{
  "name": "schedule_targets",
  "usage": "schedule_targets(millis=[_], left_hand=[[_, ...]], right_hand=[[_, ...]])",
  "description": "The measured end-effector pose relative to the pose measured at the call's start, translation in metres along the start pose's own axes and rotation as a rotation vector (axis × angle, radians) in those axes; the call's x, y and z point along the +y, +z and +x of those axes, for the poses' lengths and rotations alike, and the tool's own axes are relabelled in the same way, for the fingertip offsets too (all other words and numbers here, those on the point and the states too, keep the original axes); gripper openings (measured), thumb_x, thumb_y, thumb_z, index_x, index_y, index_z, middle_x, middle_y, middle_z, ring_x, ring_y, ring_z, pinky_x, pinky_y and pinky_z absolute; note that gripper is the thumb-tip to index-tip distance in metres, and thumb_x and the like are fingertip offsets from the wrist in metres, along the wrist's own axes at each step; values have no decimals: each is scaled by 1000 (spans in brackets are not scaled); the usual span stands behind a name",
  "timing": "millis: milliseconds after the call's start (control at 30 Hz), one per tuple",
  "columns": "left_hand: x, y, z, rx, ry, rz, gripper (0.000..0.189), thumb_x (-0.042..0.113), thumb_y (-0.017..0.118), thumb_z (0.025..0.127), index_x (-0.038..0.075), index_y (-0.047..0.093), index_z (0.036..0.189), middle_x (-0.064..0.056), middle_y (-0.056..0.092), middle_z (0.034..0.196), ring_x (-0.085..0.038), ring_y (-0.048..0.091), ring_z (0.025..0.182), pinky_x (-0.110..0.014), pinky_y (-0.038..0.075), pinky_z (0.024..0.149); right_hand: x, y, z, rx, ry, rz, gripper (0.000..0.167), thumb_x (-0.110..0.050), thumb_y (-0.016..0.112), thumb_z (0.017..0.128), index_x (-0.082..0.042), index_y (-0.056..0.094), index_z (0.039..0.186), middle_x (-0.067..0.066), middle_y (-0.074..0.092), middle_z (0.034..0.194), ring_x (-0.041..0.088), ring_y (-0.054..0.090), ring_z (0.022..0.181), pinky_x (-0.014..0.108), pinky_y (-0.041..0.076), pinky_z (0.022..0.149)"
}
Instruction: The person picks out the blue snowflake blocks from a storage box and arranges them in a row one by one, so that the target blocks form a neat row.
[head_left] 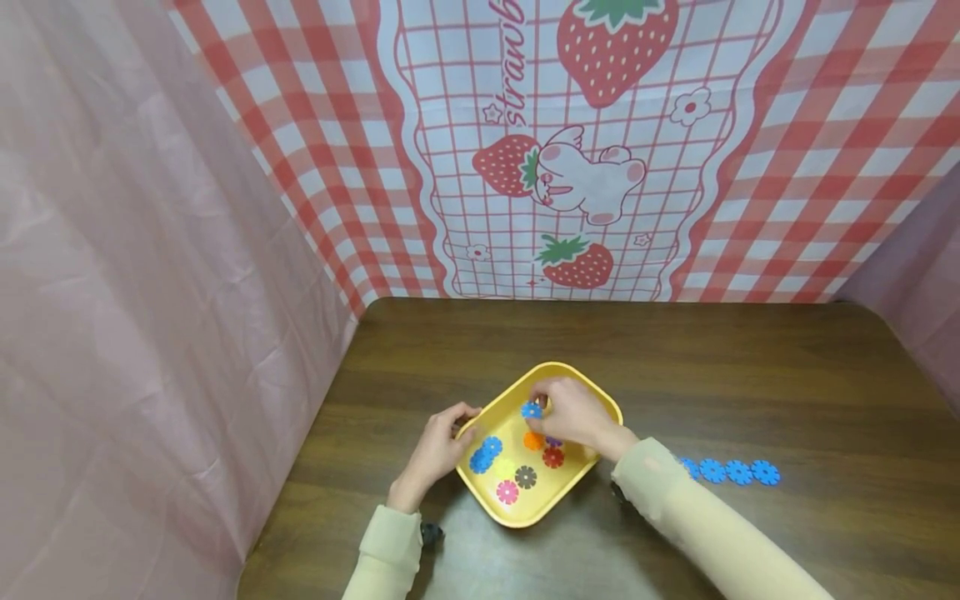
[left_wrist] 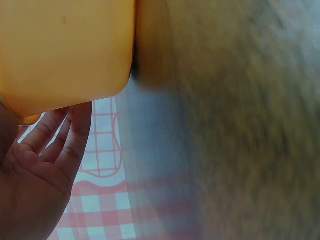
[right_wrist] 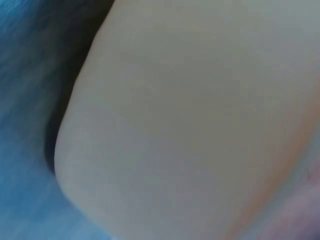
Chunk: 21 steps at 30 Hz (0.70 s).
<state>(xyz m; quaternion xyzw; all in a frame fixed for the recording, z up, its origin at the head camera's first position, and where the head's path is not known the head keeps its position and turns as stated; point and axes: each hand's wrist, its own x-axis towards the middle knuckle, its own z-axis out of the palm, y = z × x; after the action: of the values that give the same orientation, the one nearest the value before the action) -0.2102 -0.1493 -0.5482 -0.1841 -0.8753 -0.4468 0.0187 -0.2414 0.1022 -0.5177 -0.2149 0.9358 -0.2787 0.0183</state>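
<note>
A yellow plastic tray [head_left: 552, 367] is set at an angle over the table. My left hand [head_left: 438, 446] grips its left corner, thumb over the rim; the left wrist view shows that hand's fingers [left_wrist: 67, 140] against the tray's outside. Reaching into the tray, my right hand [head_left: 573, 412] pinches a blue notched disc [head_left: 532, 410] between thumb and fingers. Below it lie an orange disc [head_left: 533, 441], a partly covered purple disc [head_left: 554, 442] and a red disc [head_left: 552, 457]. Several blue discs [head_left: 486, 454] overlap near my left thumb, with a dark grey disc [head_left: 526, 477] and a pink disc [head_left: 507, 492] toward the front.
To the right, a row of blue discs [head_left: 738, 472] lies on the brown wooden table [head_left: 750, 375], its left end covered by my right sleeve [head_left: 667, 483]. A checked strawberry cloth [head_left: 570, 233] hangs behind. A large pale surface [right_wrist: 175, 125] fills most of the right wrist view.
</note>
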Motion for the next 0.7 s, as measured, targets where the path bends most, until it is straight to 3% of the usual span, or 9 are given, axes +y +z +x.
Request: schedule_targets(millis=[400,700], left_hand=[[0,0,1,-4,-16,9,17,-3,68,91,3,70,106,-12,71,107,-22,65,93,-32,55,78],[-3,1,1,3,-10,0,18,-4,68,90,3,70,107,-11,71,105,-21,65,91,-31,55,76]], right_hand=[[8,-36,-26,88,12,1,29,-27,87,73,-12,72,93,-4,61,81,15,51,73,33,45,66],[25,-52,-46,160,-31,9,27,-26,87,73,-12,72,92,-3,61,79,15,51,69,30,44,61]])
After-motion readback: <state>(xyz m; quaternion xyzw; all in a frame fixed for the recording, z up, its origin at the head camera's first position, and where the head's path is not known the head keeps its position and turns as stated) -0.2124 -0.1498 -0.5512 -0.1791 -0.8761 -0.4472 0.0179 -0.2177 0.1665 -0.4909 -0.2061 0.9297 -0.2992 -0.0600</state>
